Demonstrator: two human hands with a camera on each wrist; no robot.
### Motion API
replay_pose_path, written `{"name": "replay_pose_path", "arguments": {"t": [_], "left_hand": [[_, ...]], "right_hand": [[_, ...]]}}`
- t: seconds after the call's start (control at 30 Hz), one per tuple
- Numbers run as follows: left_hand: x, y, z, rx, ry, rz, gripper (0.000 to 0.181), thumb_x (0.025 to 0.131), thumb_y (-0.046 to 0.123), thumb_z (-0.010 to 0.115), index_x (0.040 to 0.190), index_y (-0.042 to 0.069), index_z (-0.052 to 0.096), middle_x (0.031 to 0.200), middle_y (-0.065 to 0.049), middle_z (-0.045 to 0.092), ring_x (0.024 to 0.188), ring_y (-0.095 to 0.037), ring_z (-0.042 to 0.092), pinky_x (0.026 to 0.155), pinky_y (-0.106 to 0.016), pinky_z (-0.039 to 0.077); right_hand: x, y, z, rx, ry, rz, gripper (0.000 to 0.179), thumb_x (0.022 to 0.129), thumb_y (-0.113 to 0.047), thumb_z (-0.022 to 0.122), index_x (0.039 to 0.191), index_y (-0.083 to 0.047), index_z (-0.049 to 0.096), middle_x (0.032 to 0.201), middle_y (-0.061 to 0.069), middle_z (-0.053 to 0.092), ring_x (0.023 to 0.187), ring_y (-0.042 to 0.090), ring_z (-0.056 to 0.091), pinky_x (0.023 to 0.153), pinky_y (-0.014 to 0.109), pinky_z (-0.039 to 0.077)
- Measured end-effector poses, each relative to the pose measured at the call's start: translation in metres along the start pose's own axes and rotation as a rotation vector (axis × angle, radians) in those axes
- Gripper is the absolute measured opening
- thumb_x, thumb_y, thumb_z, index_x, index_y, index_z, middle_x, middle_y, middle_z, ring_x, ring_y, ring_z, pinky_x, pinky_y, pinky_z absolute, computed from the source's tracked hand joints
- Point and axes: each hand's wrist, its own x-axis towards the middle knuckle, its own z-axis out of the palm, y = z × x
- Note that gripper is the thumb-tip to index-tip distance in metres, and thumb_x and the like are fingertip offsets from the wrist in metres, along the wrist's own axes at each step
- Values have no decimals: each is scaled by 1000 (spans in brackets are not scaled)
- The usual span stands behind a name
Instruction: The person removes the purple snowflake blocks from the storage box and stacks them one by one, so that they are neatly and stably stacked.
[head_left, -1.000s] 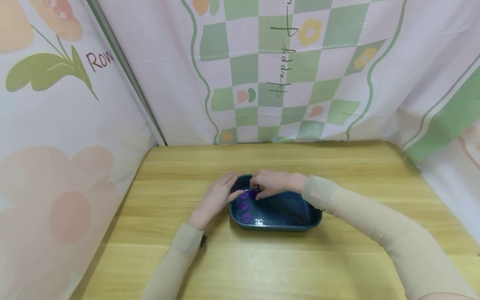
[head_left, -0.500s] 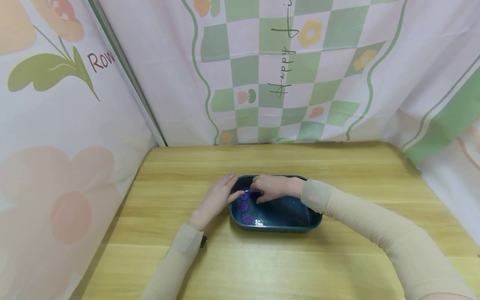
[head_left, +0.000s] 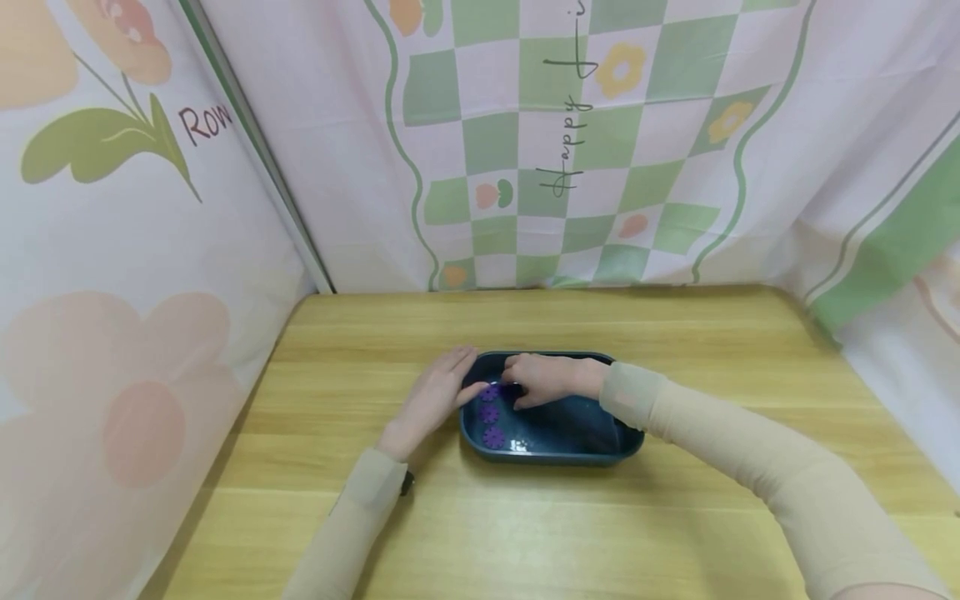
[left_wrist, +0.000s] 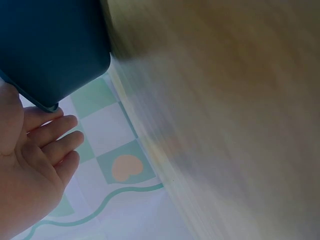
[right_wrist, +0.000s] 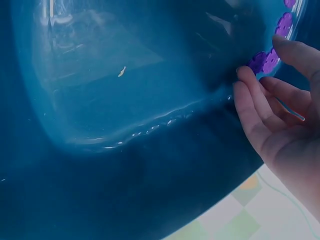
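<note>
A dark blue, rounded rectangular basin sits on the table. Against its left end, purple flower-shaped notched discs form a column, with another purple disc beside its far end. My right hand reaches inside over the far wall; in the right wrist view, its thumb and index finger close in on either side of that last disc, partly covering it. My left hand rests along the basin's left side, thumb over the rim and fingers fairly straight outside, as the left wrist view also shows.
The basin stands on a wood-grain table. Behind it hangs a green-and-white checked curtain, and another printed curtain borders the left. A small pale scrap lies on the basin floor.
My right hand has sunk slightly lower and nearer in the basin, staying by the same disc. The left hand and the column of discs keep their places.
</note>
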Motion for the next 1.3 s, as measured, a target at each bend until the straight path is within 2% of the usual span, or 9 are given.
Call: {"name": "replay_pose_path", "arguments": {"t": [0.27, 0.57, 0.87, 1.1, 1.3], "left_hand": [[0, 0, 0, 7, 1, -4, 59, 97, 36, 62, 138, -6, 53, 142, -24, 56, 134, -38, 53, 114, -50, 44], [-1, -1, 0, 11, 2, -7, 60, 98, 38, 61, 139, -5, 53, 142, -24, 55, 134, -38, 53, 114, -50, 44], [-1, -1, 2, 33, 56, 41, 59, 96, 36, 64, 135, -8, 55, 137, -26, 59, 129, -39, 57, 111, -49, 47], [0, 0, 0, 54, 63, 41, 59, 96, 37, 64, 136, -6, 55, 137, -25, 60, 129, -38, 57, 111, -48, 48], [-1, 1, 0, 51, 56, 36, 59, 95, 36, 65, 136, -6, 55, 138, -24, 59, 129, -39, 57, 111, -48, 48]], "right_hand": [[2, 3, 5, 3, -37, 33, 39, 90, -24, 74, 120, 0, 68, 111, 12, 66, 97, 18, 64, 87, 33, 60], [3, 2, 5, 15, -22, 28, 32, 89, -20, 75, 115, -2, 69, 109, 10, 67, 97, 19, 65, 86, 31, 60], [4, 0, 6, -5, 0, 16, 32, 89, -19, 75, 115, -2, 70, 108, 10, 67, 96, 19, 65, 87, 32, 60], [3, 2, 8, -25, 21, -19, 28, 86, -17, 77, 109, -2, 71, 102, 8, 67, 90, 17, 65, 80, 29, 60], [3, 1, 9, -18, 17, -15, 25, 84, -15, 79, 105, -3, 70, 99, 7, 66, 88, 15, 65, 76, 26, 59]]}}
